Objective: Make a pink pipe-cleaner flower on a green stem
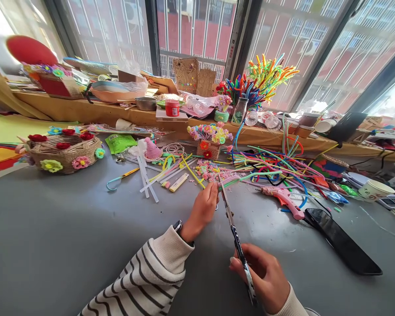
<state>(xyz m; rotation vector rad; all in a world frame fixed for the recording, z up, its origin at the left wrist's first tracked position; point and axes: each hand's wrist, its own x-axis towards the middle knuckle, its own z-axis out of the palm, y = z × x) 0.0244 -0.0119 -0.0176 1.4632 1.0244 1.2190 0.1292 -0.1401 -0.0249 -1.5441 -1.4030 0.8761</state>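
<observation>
My left hand point(202, 208) is closed round the ends of several pipe cleaners point(231, 180), pink and green, that stretch off to the right. In my right hand point(263, 272) is a pair of scissors point(232, 219), gripped by the handles. The blades point away from me, and their tips lie against the pipe cleaners just beside my left fingers. Whether the blades are fully closed is hard to make out. Behind them a heap of short pink cut pieces point(209, 170) lies on the grey table point(85, 228).
A pink glue gun point(283, 199) and a black phone-like slab point(344, 241) lie on the right. Loose pipe cleaners point(266, 160) spread behind. A woven basket with flowers point(64, 153) stands at left, glue sticks point(145, 171) and a small flower box point(209, 149) in the middle.
</observation>
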